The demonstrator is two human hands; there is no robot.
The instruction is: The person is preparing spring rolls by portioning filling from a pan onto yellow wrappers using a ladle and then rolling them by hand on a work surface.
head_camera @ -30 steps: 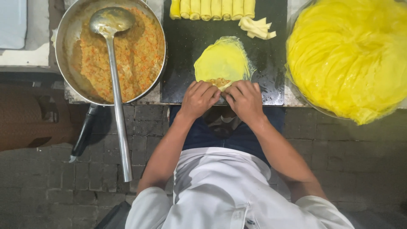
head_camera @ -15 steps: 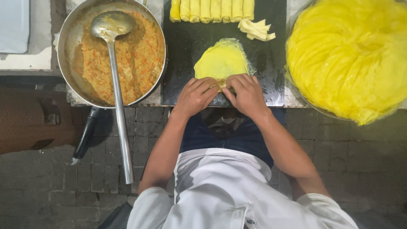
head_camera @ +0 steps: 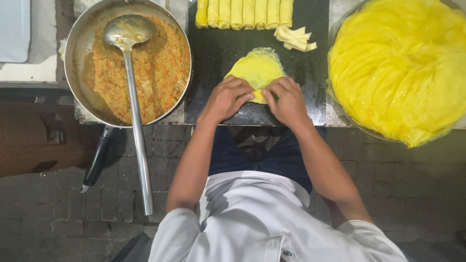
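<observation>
Seen from above, a person in a white top works at a dark board point(head_camera: 213, 53) set on a counter over a brick floor. Nearest, the left hand point(head_camera: 224, 99) and the right hand point(head_camera: 287, 101) sit side by side at the board's front edge, fingers curled down and pinching the near rim of a thin yellow wrapper point(head_camera: 258, 70), which lies flat on the board with its far half still spread open. Whether filling lies under the fingers cannot be told.

The wrapper looks soft and thin; pressed too hard or pulled unevenly, it would likely tear at the fold, and a loose first turn could let any filling spill out at the sides.

To the left stands a wide metal pan point(head_camera: 73, 63) of orange minced filling point(head_camera: 160, 73), with a long ladle point(head_camera: 133, 92) whose handle juts well past the counter's edge; a knock from the left elbow could tip it out. To the right, a heaped pile of yellow wrappers point(head_camera: 403, 68). Farthest off, a row of finished rolls point(head_camera: 245, 12) lines the board's back edge, with cut yellow strips point(head_camera: 293, 39) just beside them.
</observation>
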